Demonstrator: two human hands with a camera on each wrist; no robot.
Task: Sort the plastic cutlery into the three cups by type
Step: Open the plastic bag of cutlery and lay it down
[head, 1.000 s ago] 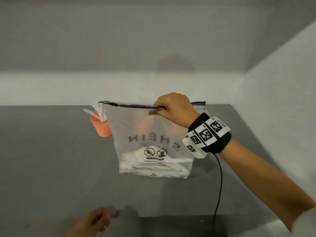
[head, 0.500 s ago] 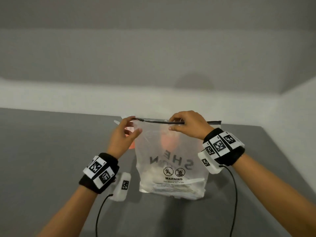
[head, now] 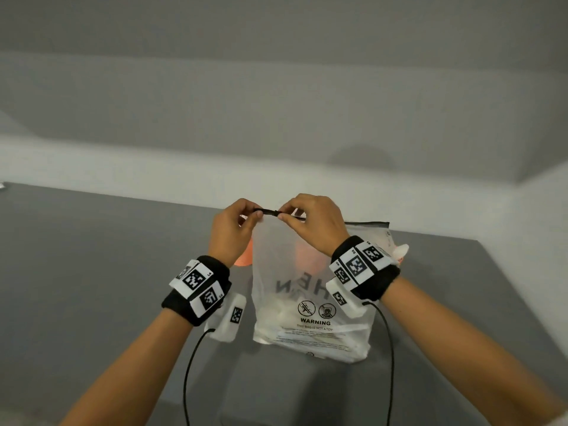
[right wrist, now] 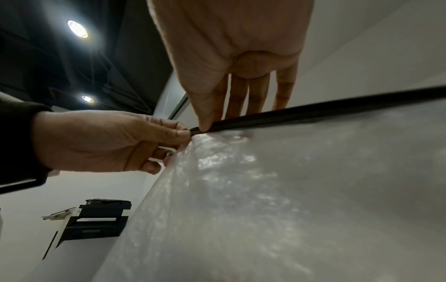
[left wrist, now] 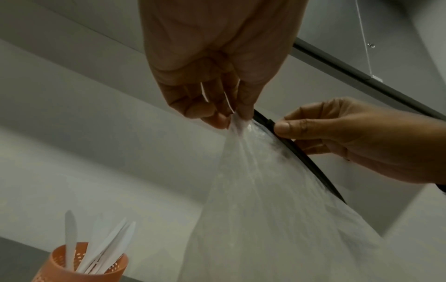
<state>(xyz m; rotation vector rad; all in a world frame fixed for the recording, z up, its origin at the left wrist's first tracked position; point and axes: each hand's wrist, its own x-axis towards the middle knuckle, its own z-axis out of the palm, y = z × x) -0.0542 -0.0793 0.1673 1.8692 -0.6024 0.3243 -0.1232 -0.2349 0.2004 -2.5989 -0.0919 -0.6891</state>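
Both grips are pinched on the black zip strip [head: 322,219] at the top of a frosted plastic bag [head: 310,290], mid-frame: left hand [head: 229,230] on the bag's left end, right hand [head: 313,224] just beside it. White cutlery [head: 310,335] can be made out in the bag's bottom, which rests on the grey table [head: 92,272]. An orange cup [left wrist: 79,267] holding white knives [left wrist: 101,246] is seen lower left in the left wrist view.

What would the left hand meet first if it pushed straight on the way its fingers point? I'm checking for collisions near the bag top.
Probably the right hand: the left hand pinches the frosted plastic bag's corner beside the black zip strip, fingers pointing at the right fingers close by. Depth is unclear.
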